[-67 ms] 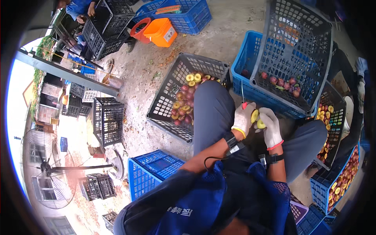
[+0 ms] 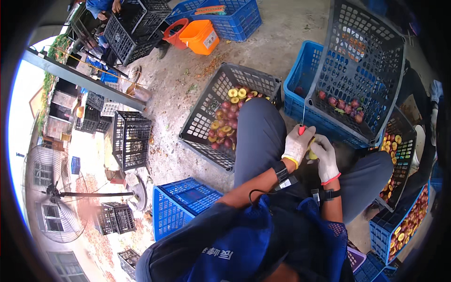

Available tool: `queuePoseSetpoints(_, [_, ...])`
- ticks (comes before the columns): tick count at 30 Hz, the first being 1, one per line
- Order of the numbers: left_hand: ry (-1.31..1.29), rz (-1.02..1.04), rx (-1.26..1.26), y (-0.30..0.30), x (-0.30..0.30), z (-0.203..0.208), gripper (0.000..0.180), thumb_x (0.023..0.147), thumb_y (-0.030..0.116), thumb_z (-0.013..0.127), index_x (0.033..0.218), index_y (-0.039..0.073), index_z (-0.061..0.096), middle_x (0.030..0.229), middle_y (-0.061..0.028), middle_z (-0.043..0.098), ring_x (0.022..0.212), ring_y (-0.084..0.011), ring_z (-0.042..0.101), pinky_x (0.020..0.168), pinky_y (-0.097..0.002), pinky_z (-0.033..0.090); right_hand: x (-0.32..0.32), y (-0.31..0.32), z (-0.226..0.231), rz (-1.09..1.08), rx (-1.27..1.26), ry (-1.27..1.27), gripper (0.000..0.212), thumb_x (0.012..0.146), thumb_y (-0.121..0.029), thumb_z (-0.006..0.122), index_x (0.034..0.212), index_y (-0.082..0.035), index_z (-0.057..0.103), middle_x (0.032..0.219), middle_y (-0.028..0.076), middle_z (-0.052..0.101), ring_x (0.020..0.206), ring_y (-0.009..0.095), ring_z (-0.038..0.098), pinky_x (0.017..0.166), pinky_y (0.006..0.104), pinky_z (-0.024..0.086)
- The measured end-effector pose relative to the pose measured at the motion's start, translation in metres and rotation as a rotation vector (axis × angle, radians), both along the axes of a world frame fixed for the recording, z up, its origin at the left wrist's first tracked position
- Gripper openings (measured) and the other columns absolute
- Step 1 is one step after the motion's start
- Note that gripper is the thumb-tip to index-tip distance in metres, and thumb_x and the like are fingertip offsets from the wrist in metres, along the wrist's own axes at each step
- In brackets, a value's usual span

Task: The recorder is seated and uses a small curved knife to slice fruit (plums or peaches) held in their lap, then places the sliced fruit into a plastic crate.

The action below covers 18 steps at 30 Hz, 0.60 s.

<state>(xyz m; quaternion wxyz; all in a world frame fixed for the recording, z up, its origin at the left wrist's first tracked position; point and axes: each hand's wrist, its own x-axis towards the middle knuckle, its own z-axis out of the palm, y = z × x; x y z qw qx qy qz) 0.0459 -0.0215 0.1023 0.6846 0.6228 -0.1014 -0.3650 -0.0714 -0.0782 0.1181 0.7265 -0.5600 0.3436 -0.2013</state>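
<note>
Between my knees, my left hand (image 2: 296, 146), in a white glove with a yellow cuff, is closed on a red-handled knife (image 2: 302, 129). The thin blade points away from me, toward the stacked crates. My right hand (image 2: 324, 155), gloved in white with a red cuff, is closed on a cut plum (image 2: 311, 154). Yellow-green flesh shows between the two hands, partly hidden by the fingers. Beside my left knee, a black crate (image 2: 199, 149) holds halved and whole-looking plums (image 2: 225, 126).
Ahead right, a tilted black crate (image 2: 361, 84) with several dark plums rests on a blue crate (image 2: 292, 89). More plum-filled crates (image 2: 379, 240) stand at right. An orange bucket (image 2: 199, 37), a blue crate (image 2: 176, 207) and a fan (image 2: 56, 192) are around. Another person's hand (image 2: 116, 6) shows top left.
My hands have come closer together, and the plum's cut faces that showed between them are now mostly covered. The knife handle has turned more upright. The whole view has shifted slightly.
</note>
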Motion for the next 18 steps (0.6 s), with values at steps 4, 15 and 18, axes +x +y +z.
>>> queuePoseSetpoints(4, [-0.135,0.009,0.102,0.014,0.006,0.013,0.04,0.095,0.043,0.071,0.093,0.004,0.061,0.074,-0.0082,0.061,0.067,-0.0166,0.056,0.065,-0.0372,0.05,0.012,0.011,0.003,0.025,-0.075,0.02,0.039,0.095,-0.029,0.063,0.124,-0.002,0.062,0.1,0.005,0.066,0.076,0.014,0.065,0.064,0.0262,0.052])
queuePoseSetpoints(15, [0.577,-0.143,-0.103,0.023,0.012,0.0,0.031,0.103,0.045,0.056,0.106,0.015,0.062,0.072,0.0022,0.055,0.055,-0.0099,0.048,0.048,-0.0283,0.036,0.052,0.032,0.04,-0.409,-0.242,-0.106,0.036,0.098,-0.021,0.063,0.125,0.001,0.06,0.11,0.009,0.064,0.09,0.017,0.064,0.082,0.0303,0.051])
queuePoseSetpoints(18, [0.67,-0.091,-0.176,0.005,-0.011,-0.041,0.034,0.103,0.054,0.051,0.106,0.021,0.062,0.073,0.0027,0.059,0.053,-0.0114,0.052,0.045,-0.0284,0.036,0.059,0.028,0.035,-0.389,-0.442,-0.01,0.039,0.093,-0.016,0.066,0.128,0.001,0.059,0.114,0.01,0.065,0.096,0.017,0.063,0.088,0.0309,0.051])
